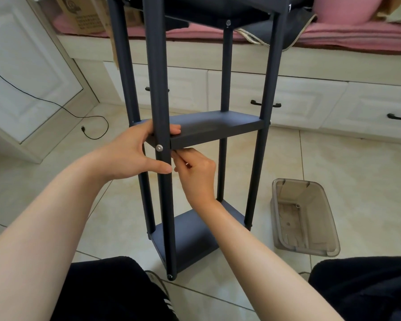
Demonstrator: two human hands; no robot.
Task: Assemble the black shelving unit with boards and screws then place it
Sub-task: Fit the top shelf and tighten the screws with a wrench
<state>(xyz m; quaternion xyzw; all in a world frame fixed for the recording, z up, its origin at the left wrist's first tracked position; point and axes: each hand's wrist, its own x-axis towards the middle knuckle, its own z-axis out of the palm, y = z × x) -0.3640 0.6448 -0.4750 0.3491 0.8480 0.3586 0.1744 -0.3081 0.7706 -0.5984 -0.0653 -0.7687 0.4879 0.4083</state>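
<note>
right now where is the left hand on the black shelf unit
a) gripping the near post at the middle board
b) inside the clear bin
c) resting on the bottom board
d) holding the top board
a: the left hand wraps the near post level with the middle board, fingers over the board's corner and thumb pressed to the post just below the silver screw.

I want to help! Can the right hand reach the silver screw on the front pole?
Probably yes. The right hand sits just right of the front pole, slightly below the silver screw. Nothing covers the screw; the left hand grips the pole around it.
</note>
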